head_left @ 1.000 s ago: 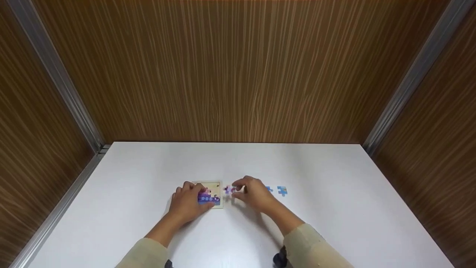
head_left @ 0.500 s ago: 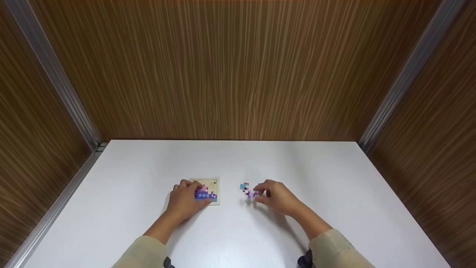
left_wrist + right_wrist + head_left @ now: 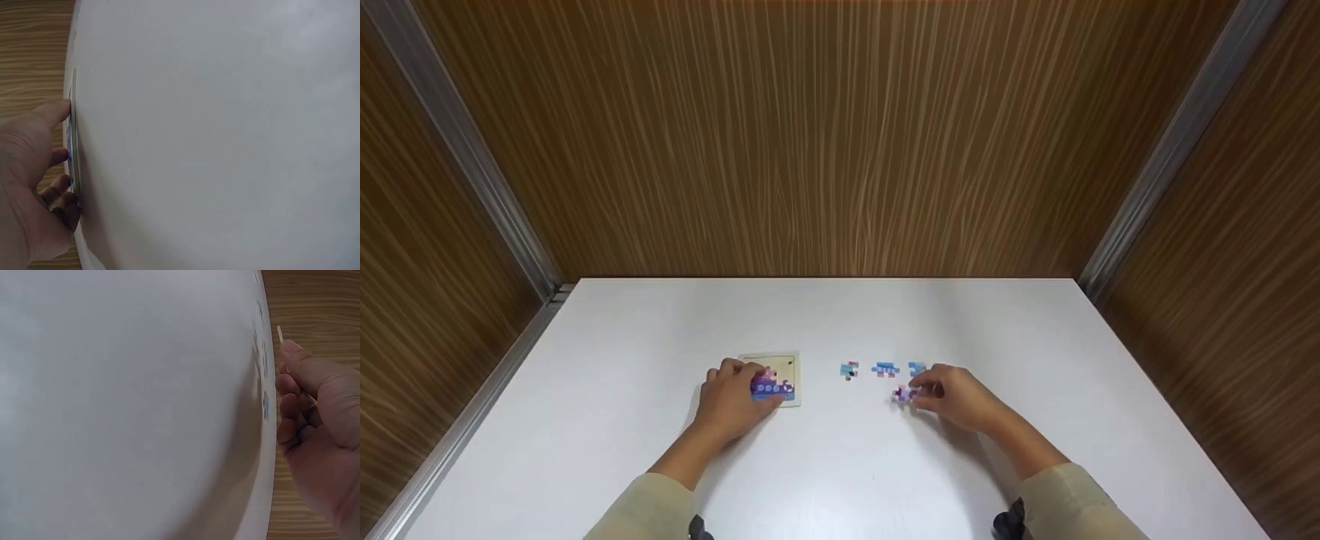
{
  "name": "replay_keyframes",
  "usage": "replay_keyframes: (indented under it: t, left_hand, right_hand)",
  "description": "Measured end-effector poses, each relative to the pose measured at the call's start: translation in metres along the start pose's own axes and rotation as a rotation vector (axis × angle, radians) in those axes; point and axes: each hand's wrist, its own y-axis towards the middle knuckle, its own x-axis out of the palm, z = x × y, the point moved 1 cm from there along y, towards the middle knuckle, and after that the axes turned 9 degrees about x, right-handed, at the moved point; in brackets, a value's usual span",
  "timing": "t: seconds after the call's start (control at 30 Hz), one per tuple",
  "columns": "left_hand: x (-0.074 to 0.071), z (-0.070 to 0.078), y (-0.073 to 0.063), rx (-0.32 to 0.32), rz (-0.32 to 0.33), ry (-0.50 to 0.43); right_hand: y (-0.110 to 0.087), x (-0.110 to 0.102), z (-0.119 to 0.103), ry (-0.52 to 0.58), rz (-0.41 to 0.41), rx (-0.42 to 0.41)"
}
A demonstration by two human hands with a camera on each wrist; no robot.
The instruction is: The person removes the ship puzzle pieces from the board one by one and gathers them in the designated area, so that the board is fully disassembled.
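My left hand (image 3: 731, 401) holds a small square puzzle board (image 3: 786, 367) flat on the white table. Its thumb lies over the board's near right part, and its curled fingers cover the left side. A purple and blue picture fills the visible lower part of the board; bare pale wood shows above. My right hand (image 3: 964, 397) pinches a pink and purple jigsaw piece (image 3: 901, 394) between thumb and fingers, just above the table. In the right wrist view this jigsaw piece (image 3: 280, 334) appears edge-on, apart from the tabletop.
Between the hands lie loose pieces: a teal and red jigsaw piece (image 3: 849, 370), a blue and pink jigsaw piece (image 3: 886, 369) and a blue jigsaw piece (image 3: 916, 367) partly behind my right fingers. Wood-grain panels (image 3: 825, 150) enclose the white table (image 3: 825, 465).
My right hand has moved rightward, away from the board, carrying the pink and purple jigsaw piece. The loose pieces it covered now show. My left hand stays on the board.
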Motion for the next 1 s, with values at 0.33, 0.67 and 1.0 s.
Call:
replay_keyframes:
  t: [0.33, 0.67, 1.0]
  left_hand:
    - [0.002, -0.001, 0.0, 0.01, -0.001, 0.002]
    - [-0.001, -0.002, -0.002, 0.034, 0.002, 0.003]
    - [-0.001, -0.003, -0.001, 0.026, 0.01, 0.001]
  right_hand:
    - [-0.003, -0.011, 0.018, -0.048, -0.03, 0.117]
    - [-0.003, -0.014, 0.029, -0.036, -0.034, 0.111]
    - [-0.001, -0.013, 0.028, -0.023, -0.013, 0.167]
